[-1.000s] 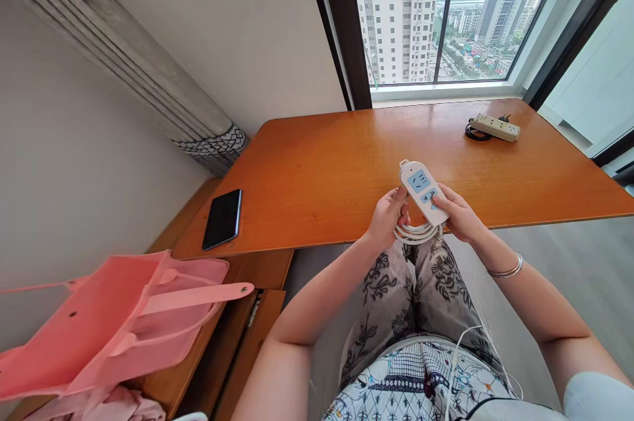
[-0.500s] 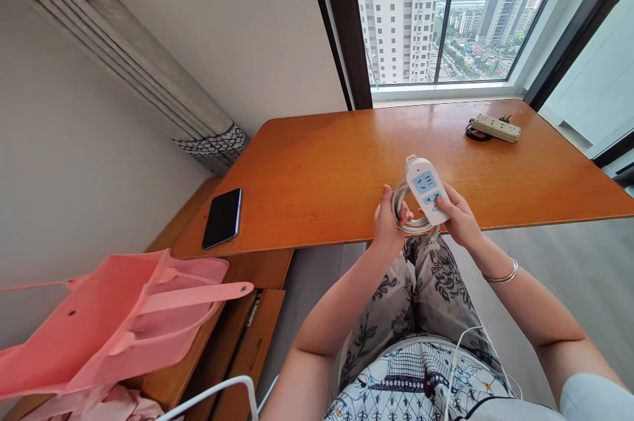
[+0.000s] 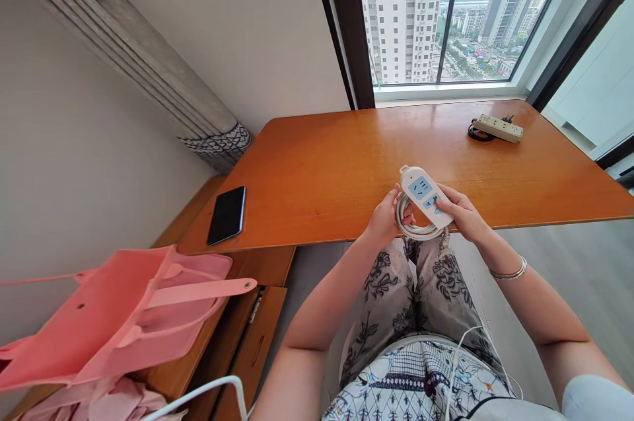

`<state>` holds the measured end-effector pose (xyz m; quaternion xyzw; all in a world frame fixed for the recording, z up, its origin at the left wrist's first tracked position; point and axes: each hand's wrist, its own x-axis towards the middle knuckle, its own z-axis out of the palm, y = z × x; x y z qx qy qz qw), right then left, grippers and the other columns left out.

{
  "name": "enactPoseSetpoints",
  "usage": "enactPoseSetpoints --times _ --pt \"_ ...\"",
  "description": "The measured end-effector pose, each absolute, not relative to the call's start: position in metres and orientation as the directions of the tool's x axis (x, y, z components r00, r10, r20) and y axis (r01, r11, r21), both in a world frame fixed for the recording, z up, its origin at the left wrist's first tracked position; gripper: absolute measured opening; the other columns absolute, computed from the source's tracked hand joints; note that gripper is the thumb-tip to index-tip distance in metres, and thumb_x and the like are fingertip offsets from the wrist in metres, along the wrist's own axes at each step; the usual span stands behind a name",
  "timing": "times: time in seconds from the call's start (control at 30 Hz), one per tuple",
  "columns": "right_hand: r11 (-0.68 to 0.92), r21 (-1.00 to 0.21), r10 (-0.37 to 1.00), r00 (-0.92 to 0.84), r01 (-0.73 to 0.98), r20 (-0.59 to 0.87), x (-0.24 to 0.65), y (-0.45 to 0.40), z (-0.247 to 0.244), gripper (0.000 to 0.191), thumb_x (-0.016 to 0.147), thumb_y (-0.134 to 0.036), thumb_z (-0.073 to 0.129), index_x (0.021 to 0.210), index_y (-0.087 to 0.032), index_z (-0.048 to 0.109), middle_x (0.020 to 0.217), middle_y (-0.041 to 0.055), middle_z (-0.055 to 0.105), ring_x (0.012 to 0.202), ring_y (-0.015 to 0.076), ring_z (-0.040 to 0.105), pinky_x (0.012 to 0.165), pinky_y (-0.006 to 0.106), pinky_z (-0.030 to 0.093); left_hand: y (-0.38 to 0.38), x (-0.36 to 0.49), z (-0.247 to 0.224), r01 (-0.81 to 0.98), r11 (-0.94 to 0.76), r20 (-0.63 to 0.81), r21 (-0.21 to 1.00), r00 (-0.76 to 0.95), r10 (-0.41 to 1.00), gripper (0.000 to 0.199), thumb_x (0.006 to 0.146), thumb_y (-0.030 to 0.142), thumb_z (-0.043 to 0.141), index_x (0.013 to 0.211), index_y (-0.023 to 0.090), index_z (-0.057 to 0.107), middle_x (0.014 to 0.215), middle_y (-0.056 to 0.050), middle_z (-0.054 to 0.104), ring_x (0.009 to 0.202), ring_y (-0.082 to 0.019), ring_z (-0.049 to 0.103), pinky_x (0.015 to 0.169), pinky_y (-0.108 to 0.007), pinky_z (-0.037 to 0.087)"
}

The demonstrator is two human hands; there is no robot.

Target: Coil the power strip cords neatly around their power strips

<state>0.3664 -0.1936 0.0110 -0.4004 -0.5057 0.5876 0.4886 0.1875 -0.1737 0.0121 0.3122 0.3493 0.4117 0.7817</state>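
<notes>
A white power strip (image 3: 426,197) with blue socket faces is held above the near edge of the table, tilted with its loop end up and to the left. My right hand (image 3: 460,211) grips its lower right end, thumb on top near the sockets. The strip's white cord (image 3: 419,233) is coiled beneath it. My left hand (image 3: 386,217) is closed around the left side of that coil, fingers reaching behind and through it. Below the coil hangs the plug (image 3: 445,244), partly blurred over my legs.
A second, beige power strip (image 3: 500,128) with black cord lies at the table's back right. A black phone (image 3: 226,216) rests at the left of the wooden table (image 3: 307,176). A pink bag (image 3: 123,315) stands at lower left, beside a white curved tube (image 3: 208,384).
The power strip has tipped further to the left and dropped slightly. My left hand has turned, its thumb now lying against the coil instead of sticking up.
</notes>
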Motion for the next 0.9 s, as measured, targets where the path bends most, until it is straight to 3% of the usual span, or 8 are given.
enactPoseSetpoints --times 0.17,0.3,0.43,0.6,0.73,0.8,0.9 --pt "-0.013 -0.988 0.967 -0.253 -0.151 0.025 0.366 -0.192 0.016 0.055 0.071 -0.043 0.079 0.121 -0.021 0.072 0.107 0.0036 0.076 0.082 0.0179 0.067 0.066 0.025 0.051 -0.179 0.197 0.002 -0.449 0.394 -0.285 0.802 0.292 0.913 0.042 0.086 0.049 0.064 0.063 0.018 0.048 0.044 0.011 0.026 0.036 -0.003 0.02 0.045 -0.019 0.039" --pt "-0.052 -0.986 0.964 -0.267 -0.158 -0.008 0.374 -0.189 0.02 0.057 0.071 -0.043 0.079 0.122 -0.019 0.072 0.102 0.0042 0.076 0.075 0.0161 0.066 0.063 0.025 0.051 -0.182 0.194 -0.002 -0.454 0.399 -0.243 0.797 0.364 0.899 0.039 0.082 0.052 0.067 0.069 0.017 0.055 0.05 0.006 0.043 0.041 -0.005 0.039 0.054 -0.022 0.048" --pt "-0.067 -0.993 0.954 -0.298 -0.101 -0.034 0.385 -0.183 0.024 0.055 0.072 -0.04 0.08 0.121 -0.018 0.073 0.104 0.0053 0.076 0.078 0.0162 0.067 0.065 0.024 0.052 -0.18 0.187 0.0 -0.469 0.422 -0.17 0.776 0.488 0.856 0.036 0.077 0.05 0.07 0.088 0.016 0.063 0.074 -0.002 0.064 0.058 -0.013 0.06 0.063 -0.03 0.055" --pt "-0.093 -0.995 0.925 -0.369 0.017 -0.093 0.39 -0.181 0.026 0.057 0.075 -0.041 0.079 0.127 -0.019 0.069 0.113 0.0069 0.074 0.089 0.02 0.069 0.073 0.029 0.057 -0.181 0.197 -0.005 -0.417 0.443 -0.262 0.794 0.424 0.867 0.054 0.068 0.063 0.078 0.082 0.014 0.061 0.063 0.001 0.058 0.052 -0.01 0.052 0.06 -0.028 0.052" --pt "-0.045 -0.994 0.972 -0.225 0.105 -0.068 0.392 -0.186 0.015 0.075 0.074 -0.047 0.08 0.141 -0.024 0.057 0.131 0.0076 0.066 0.108 0.0233 0.066 0.087 0.033 0.058 -0.181 0.209 -0.012 -0.491 0.348 -0.242 0.799 0.266 0.933 0.056 0.066 0.064 0.079 0.079 0.014 0.059 0.059 0.005 0.053 0.052 -0.007 0.05 0.057 -0.024 0.047" --pt "-0.012 -0.992 0.988 -0.148 0.13 -0.031 0.394 -0.188 0.007 0.073 0.074 -0.054 0.078 0.137 -0.025 0.059 0.131 0.007 0.066 0.114 0.0244 0.064 0.094 0.036 0.056 -0.18 0.213 -0.014 -0.546 0.301 -0.227 0.782 0.2 0.953 0.054 0.067 0.063 0.08 0.079 0.015 0.059 0.059 0.006 0.051 0.051 -0.006 0.047 0.059 -0.024 0.048" --pt "0.027 -0.993 0.995 -0.095 0.115 0.016 0.398 -0.188 0.001 0.06 0.075 -0.064 0.073 0.118 -0.023 0.069 0.115 0.006 0.072 0.109 0.0246 0.065 0.097 0.037 0.055 -0.175 0.219 -0.018 -0.577 0.275 -0.203 0.769 0.187 0.961 0.053 0.068 0.063 0.079 0.084 0.015 0.062 0.062 0.004 0.055 0.055 -0.009 0.051 0.064 -0.026 0.05"
